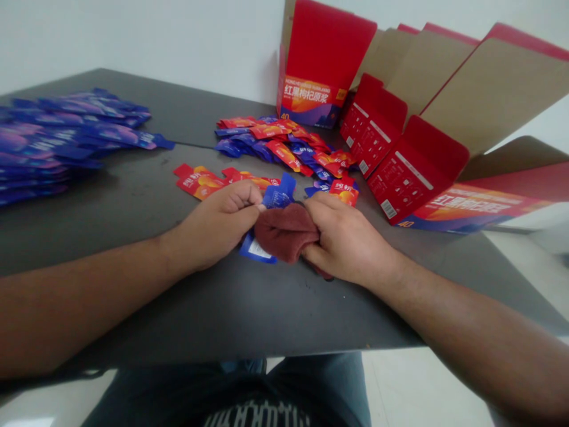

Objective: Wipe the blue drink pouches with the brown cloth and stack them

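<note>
Between my hands, above the dark table, is a blue sachet [278, 194] with a white label near its lower end. My left hand [226, 219] pinches the sachet's left edge between thumb and fingers. A folded brown cloth [284, 231] covers much of the sachet's middle, and my right hand [340, 234] grips this cloth from the right. Whether the right fingers also touch the sachet is hidden. Just behind my left hand lie red-orange sachets [198, 181], and another red sachet [344, 190] rests beyond my right hand.
A heap of mixed red and blue sachets [284, 142] lies at the middle back. Stacked blue sachets [66, 142] cover the left side of the grey table [186, 320]. Open red cartons [418, 166] with raised flaps stand at the right and back, near the white wall.
</note>
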Available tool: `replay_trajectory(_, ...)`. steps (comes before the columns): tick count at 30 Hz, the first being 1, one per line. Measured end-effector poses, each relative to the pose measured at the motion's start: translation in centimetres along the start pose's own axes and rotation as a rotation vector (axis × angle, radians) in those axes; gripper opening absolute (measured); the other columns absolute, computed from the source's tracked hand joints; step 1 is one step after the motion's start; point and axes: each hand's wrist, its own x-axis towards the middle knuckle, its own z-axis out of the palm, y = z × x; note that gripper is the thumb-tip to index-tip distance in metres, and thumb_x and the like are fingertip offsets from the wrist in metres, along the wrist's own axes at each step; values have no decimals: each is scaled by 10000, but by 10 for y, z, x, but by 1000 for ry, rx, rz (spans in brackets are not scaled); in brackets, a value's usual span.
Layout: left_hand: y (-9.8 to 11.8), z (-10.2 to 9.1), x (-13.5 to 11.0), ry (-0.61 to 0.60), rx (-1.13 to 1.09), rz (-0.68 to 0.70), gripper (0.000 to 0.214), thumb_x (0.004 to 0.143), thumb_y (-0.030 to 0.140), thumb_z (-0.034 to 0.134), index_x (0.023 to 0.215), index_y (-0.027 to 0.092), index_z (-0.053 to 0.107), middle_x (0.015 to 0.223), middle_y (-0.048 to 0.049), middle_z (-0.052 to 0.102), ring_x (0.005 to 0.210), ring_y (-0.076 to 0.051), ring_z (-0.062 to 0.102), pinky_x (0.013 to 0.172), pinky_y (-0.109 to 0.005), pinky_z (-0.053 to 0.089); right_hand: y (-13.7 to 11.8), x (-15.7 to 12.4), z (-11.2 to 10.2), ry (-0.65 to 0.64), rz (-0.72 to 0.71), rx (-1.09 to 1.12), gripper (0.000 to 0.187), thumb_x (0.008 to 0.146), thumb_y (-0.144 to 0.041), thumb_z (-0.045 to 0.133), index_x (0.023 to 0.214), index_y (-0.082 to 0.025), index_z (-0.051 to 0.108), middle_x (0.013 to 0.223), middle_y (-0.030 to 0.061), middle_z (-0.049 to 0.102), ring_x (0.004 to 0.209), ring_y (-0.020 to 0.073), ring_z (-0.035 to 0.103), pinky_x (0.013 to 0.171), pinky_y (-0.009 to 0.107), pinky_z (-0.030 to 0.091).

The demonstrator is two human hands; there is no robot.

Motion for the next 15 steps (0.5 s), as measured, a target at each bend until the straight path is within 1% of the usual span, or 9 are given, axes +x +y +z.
replay_trajectory(4, 2, 0, 0, -6, 34, -10, 167, 902, 293, 690, 814, 227, 565, 681, 23, 543, 577, -127, 485, 512, -247, 391, -7, -2, 1, -153, -139, 56, 144, 922, -210, 620, 1063, -186, 635, 1034, 79, 648, 961, 236, 600, 822, 341, 476)
replay_trajectory(6, 2, -1, 0, -4, 31, -1, 174, 898, 299, 701, 822, 224, 563, 680, 25, 541, 574, -123, 485, 509, -244, 387, -8, -2, 0, -185, -169, 68, 145, 940, -216, 612, 1080, -189, 642, 1034, 74, 649, 968, 231, 605, 838, 338, 478)
replay_trajectory(8, 0, -1, 1, -12, 24, 3, 172, 902, 301, 696, 828, 224, 562, 690, 22, 547, 574, -124, 497, 499, -243, 381, -3, -2, -2, -149, -133, 49, 128, 913, -204, 626, 1039, -186, 630, 1008, 73, 640, 944, 233, 600, 818, 339, 476)
replay_trajectory(12, -4, -2, 3, 6, 24, 3, 140, 915, 275, 658, 828, 227, 559, 672, 21, 539, 540, -124, 492, 463, -243, 349, 10, 1, -2, -12, -16, 18, 149, 826, -174, 664, 950, -189, 583, 951, 70, 618, 865, 229, 579, 750, 336, 463)
replay_trajectory(13, -4, -1, 3, 14, 30, 7, 135, 915, 266, 652, 826, 227, 558, 671, 22, 538, 538, -123, 490, 461, -241, 348, 12, 1, -2, -1, -14, 22, 150, 819, -170, 665, 940, -191, 579, 944, 69, 616, 855, 227, 576, 745, 336, 463)
replay_trajectory(15, -2, -1, 2, 17, 48, 14, 142, 909, 257, 654, 817, 224, 551, 668, 25, 534, 538, -117, 485, 464, -238, 356, 11, 1, -1, -40, -59, 49, 131, 842, -174, 659, 951, -192, 589, 955, 70, 624, 879, 231, 583, 762, 339, 470)
